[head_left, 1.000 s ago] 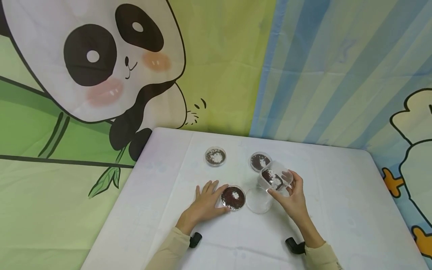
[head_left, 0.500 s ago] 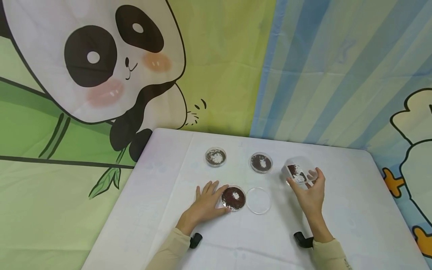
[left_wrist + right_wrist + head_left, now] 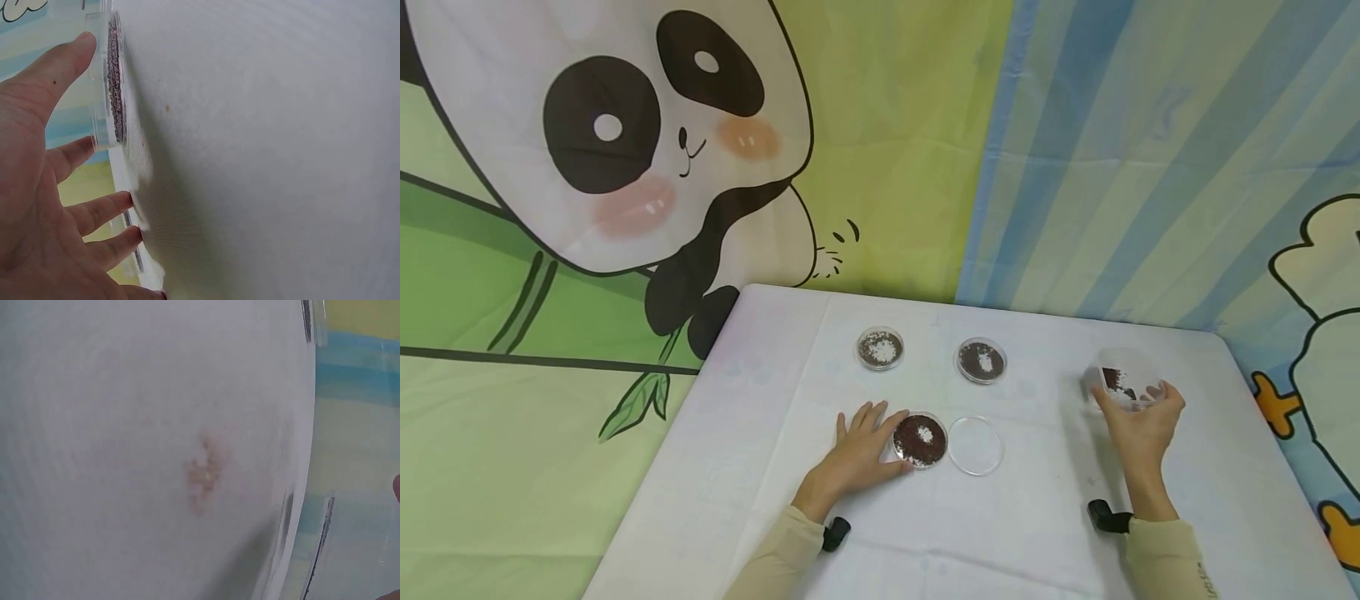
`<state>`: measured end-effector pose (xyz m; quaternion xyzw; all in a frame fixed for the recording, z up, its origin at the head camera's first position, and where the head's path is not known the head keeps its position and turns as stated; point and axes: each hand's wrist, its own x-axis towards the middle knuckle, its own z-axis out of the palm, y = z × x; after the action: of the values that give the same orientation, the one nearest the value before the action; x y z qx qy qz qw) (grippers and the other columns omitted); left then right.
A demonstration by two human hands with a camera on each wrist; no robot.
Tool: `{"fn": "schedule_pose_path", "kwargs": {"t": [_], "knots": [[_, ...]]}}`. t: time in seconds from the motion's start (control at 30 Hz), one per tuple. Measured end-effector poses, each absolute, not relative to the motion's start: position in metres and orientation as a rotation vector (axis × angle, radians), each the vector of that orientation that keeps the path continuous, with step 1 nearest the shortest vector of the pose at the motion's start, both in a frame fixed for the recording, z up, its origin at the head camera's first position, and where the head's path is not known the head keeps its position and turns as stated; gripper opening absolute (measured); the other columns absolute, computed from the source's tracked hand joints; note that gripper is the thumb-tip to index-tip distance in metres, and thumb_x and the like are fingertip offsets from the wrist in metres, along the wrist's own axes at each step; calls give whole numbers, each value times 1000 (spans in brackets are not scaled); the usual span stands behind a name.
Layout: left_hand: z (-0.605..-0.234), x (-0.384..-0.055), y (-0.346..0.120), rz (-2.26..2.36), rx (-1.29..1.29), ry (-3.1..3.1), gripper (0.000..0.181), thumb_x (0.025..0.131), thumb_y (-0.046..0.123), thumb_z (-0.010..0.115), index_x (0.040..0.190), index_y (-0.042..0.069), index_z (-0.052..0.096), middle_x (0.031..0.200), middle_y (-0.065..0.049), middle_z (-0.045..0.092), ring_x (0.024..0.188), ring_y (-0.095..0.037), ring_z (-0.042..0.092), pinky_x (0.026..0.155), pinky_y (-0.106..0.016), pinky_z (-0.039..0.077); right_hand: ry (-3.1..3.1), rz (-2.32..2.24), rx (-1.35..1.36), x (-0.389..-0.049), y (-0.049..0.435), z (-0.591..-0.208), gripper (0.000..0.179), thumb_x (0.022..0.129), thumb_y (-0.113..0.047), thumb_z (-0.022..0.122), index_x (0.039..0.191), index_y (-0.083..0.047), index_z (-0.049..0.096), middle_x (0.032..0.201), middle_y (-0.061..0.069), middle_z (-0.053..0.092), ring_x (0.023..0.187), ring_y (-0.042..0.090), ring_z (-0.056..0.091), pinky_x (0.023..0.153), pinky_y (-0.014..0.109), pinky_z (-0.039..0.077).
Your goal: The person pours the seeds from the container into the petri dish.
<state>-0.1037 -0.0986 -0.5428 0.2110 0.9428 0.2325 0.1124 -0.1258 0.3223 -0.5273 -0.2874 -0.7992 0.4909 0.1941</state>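
Note:
In the head view, my left hand [image 3: 859, 450] holds a petri dish [image 3: 919, 441] of dark brown granules with a small white patch on top. Thumb and index finger span the dish's side wall, as the left wrist view shows with the dish [image 3: 107, 81] edge-on; the other fingers are spread on the tabletop. Far to the right, my right hand [image 3: 1142, 429] grips a clear plastic container [image 3: 1117, 382] between thumb and fingers. Dark and white granules lie inside it. Only fingertips show at the edge of the right wrist view, beside the clear container [image 3: 356, 550].
A clear round lid [image 3: 976, 446] lies just right of the held dish. Two more petri dishes with dark and white contents, one at back left [image 3: 880, 347] and one at back centre [image 3: 981, 361], stand on the white-covered table [image 3: 1030, 533]. Patterned curtains [image 3: 895, 150] hang behind.
My right hand has carried the clear container rightward, from near the back centre dish to the table's right side. The left hand and its dish have stayed put.

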Motion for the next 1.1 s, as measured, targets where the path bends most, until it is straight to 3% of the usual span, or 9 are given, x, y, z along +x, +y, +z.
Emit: {"fn": "schedule_pose_path", "kwargs": {"t": [0.23,0.47,0.8,1.0,1.1], "knots": [[-542,-105,-97,677,614,2770,82,87,59,69,156,28,36,160,-16,28,148,-41,17,109,-75,7,-2266,1446,-948,-128,339,-531,108,83,-43,80,155,-7,7,152,22,24,129,37,36,105,45,36],[-542,-104,-98,689,615,2766,82,87,59,69,156,29,36,160,-17,28,148,-42,17,109,-75,6,-2281,1453,-999,-125,342,-533,108,83,-44,79,154,-6,6,150,21,26,120,34,39,98,43,38],[-544,-104,-98,707,615,2770,82,87,57,71,155,27,38,159,-17,29,147,-43,18,108,-76,6,-2340,1414,-940,-124,342,-535,113,84,-46,78,156,-11,-1,152,28,19,134,45,29,104,55,32],[-543,-104,-98,715,622,2770,81,87,56,71,155,27,37,159,-18,29,147,-43,18,108,-76,6,-2374,1264,-838,-122,339,-533,113,81,-45,80,157,-9,5,152,28,14,139,44,19,110,60,26],[-543,-104,-99,714,623,2766,82,87,57,71,155,27,37,159,-17,29,147,-43,17,108,-76,6,-2355,1152,-714,-119,335,-527,102,83,-38,80,157,-9,15,152,24,16,139,39,16,109,59,26]]}}
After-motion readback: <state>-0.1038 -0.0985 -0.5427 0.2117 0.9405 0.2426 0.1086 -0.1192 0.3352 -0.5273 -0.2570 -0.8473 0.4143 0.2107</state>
